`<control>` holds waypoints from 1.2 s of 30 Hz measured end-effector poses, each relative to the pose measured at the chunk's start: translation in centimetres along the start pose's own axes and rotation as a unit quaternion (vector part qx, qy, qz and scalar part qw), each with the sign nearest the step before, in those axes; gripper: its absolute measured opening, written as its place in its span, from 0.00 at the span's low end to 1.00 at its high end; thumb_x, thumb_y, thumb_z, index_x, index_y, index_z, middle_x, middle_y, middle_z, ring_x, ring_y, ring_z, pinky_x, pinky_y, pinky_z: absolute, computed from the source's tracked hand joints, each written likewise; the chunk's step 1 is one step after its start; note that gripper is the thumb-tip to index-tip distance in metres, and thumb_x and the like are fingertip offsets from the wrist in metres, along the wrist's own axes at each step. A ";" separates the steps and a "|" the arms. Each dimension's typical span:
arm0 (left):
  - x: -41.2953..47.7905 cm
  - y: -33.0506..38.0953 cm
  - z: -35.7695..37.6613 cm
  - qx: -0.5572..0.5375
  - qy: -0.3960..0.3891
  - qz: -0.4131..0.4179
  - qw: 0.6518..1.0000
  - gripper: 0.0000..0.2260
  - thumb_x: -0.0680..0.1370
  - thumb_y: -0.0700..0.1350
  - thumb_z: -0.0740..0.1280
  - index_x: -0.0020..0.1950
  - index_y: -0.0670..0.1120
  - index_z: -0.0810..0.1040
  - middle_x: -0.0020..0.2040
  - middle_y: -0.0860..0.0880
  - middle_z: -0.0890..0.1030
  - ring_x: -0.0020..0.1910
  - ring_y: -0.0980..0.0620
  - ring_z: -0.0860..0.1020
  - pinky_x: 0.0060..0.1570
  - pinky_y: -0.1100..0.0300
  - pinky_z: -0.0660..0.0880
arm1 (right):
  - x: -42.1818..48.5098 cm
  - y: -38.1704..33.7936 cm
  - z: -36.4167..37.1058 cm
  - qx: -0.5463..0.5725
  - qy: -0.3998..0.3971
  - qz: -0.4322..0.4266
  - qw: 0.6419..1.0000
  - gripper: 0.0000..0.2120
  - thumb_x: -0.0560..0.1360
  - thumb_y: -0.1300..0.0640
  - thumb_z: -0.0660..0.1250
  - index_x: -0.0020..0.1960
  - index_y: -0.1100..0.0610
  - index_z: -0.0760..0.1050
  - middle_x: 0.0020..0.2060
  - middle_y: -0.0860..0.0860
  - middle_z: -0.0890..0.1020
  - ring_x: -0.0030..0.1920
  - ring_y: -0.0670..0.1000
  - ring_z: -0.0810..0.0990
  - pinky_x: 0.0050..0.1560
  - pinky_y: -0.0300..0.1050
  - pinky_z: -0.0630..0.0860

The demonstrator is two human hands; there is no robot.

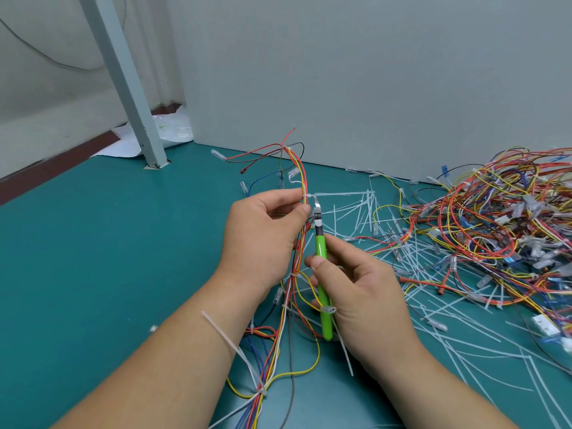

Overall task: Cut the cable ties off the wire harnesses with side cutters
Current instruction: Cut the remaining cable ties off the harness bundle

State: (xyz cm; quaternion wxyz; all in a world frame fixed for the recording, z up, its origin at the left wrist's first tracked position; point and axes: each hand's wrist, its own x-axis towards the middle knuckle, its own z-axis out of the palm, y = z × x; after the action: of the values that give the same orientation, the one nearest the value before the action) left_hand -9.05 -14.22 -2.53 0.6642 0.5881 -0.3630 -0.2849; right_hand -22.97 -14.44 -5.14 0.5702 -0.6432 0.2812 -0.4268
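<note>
My left hand (263, 230) pinches a wire harness (301, 178) of red, yellow and white wires, holding it upright above the teal table. A white cable tie (337, 194) wraps the harness just above my fingers, its long tail sticking out to the right. My right hand (362, 292) grips green-handled side cutters (322, 274), whose metal jaws sit right beside that tie. Two more ties bind the same harness lower down, one (293, 274) between my wrists and one (261, 392) near my left forearm.
A big tangle of tied harnesses (501, 221) fills the right side of the table. Several cut white tie strips (411, 261) lie scattered between it and my hands. A grey wall panel (371, 88) stands behind, with a metal post (130, 88) at the back left.
</note>
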 end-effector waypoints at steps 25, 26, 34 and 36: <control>-0.2 -0.1 0.0 0.012 -0.011 0.021 1.000 0.09 0.76 0.39 0.75 0.49 0.53 0.86 0.41 0.53 0.87 0.39 0.58 0.83 0.38 0.63 0.76 | 0.1 0.5 -0.3 0.069 0.000 0.038 0.997 0.14 0.70 0.44 0.68 0.53 0.43 0.85 0.40 0.53 0.84 0.34 0.47 0.78 0.27 0.40 0.72; -0.2 -0.1 0.0 0.010 -0.013 0.017 1.000 0.09 0.76 0.39 0.75 0.49 0.53 0.86 0.41 0.53 0.87 0.40 0.58 0.83 0.39 0.62 0.77 | 0.2 0.5 -0.3 0.066 -0.001 0.036 0.997 0.14 0.70 0.45 0.68 0.53 0.42 0.85 0.40 0.53 0.84 0.34 0.47 0.78 0.27 0.40 0.73; -0.4 0.0 0.0 -0.024 -0.029 -0.015 0.999 0.08 0.78 0.38 0.73 0.48 0.52 0.87 0.44 0.50 0.88 0.44 0.50 0.86 0.36 0.56 0.82 | 0.3 0.5 -0.4 0.019 -0.006 0.023 1.000 0.13 0.71 0.44 0.66 0.52 0.44 0.84 0.40 0.64 0.77 0.35 0.48 0.71 0.32 0.41 0.70; -0.4 0.1 -0.1 -0.043 -0.035 -0.031 0.998 0.08 0.78 0.38 0.72 0.49 0.50 0.86 0.45 0.50 0.88 0.43 0.51 0.86 0.37 0.56 0.82 | 0.3 0.7 -0.4 0.005 -0.008 0.019 1.000 0.14 0.72 0.43 0.65 0.54 0.39 0.84 0.43 0.61 0.79 0.38 0.47 0.72 0.36 0.42 0.72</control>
State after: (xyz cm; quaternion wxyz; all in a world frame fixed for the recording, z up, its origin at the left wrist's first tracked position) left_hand -9.24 -13.86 -2.54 0.6670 0.5595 -0.3546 -0.3412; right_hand -23.05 -15.06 -5.74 0.5835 -0.6382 0.2871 -0.4121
